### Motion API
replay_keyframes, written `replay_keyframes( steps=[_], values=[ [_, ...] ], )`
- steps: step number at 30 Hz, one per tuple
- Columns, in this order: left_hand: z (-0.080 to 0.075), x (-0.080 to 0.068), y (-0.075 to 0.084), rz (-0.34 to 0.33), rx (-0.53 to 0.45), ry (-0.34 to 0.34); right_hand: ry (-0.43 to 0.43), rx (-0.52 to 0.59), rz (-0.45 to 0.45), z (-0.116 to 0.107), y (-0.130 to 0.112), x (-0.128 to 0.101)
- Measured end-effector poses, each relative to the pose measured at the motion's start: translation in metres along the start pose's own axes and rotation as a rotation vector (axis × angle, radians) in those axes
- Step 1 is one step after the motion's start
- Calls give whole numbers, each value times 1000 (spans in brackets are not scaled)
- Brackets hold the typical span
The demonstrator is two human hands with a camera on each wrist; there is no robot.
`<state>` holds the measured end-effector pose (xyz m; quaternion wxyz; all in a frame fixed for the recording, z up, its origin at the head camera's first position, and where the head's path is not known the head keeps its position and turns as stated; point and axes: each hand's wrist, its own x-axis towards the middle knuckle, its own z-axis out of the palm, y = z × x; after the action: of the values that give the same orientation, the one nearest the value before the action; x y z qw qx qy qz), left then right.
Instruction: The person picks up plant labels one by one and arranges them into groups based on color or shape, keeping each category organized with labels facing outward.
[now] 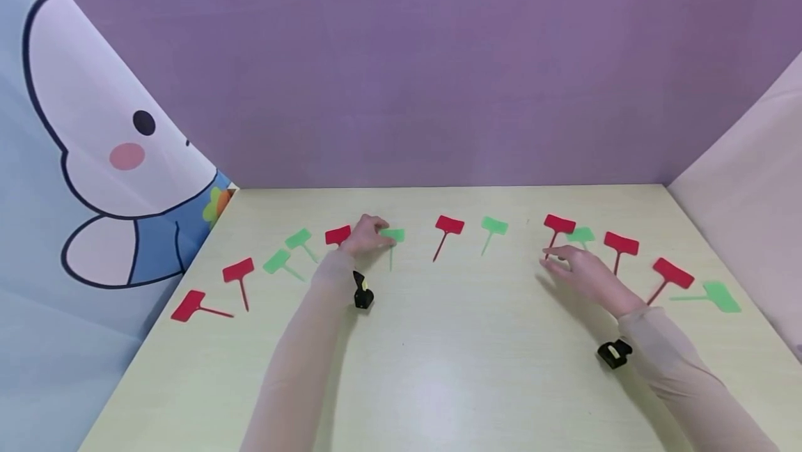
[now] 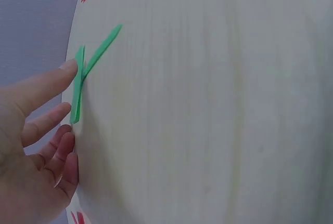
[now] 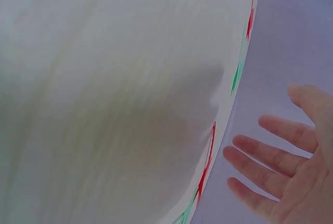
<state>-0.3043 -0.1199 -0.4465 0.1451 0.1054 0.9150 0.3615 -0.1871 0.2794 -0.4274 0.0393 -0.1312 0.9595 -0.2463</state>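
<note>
The green plant label (image 1: pixel 393 235) is a flat piece of bright green plastic with a rectangular head and a thin pointed stake. In the head view it lies on the pale worktop a little left of the frame's centre, its head toward the back wall and its stake pointing down the frame toward the viewer. A red label lies just to its left. In the left wrist view the green plant label (image 2: pixel 79 81) appears in the upper left, seen nearly edge-on, its head at the fingertips and its stake slanting up and to the right.
</note>
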Motion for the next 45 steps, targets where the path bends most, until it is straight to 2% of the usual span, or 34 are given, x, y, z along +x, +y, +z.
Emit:
replay_keyframes(
  steps=[5, 12, 21, 28, 33, 35, 41, 45],
  values=[
    [3, 0, -1, -34, 27, 25, -8, 16, 9, -1, -1, -1],
    [4, -4, 0, -64, 16, 39, -32, 29, 17, 0, -2, 0],
    [4, -5, -2, -62, -30, 11, -33, 23, 13, 1, -3, 0],
    [1, -3, -3, -56, -7, 25, -26, 28, 7, 3, -5, 0],
    [0, -4, -1, -81, -29, 36, -37, 25, 14, 2, -4, -1],
    [0, -5, -1, -94, -87, 37, -37, 25, 11, 2, -4, -1],
    [0, -8, 1, -112, -382, -15, -26, 25, -1, 1, -4, 0],
    [-1, -13, 3, -115, -468, -62, -20, 26, -4, 0, -6, 1]
  ],
)
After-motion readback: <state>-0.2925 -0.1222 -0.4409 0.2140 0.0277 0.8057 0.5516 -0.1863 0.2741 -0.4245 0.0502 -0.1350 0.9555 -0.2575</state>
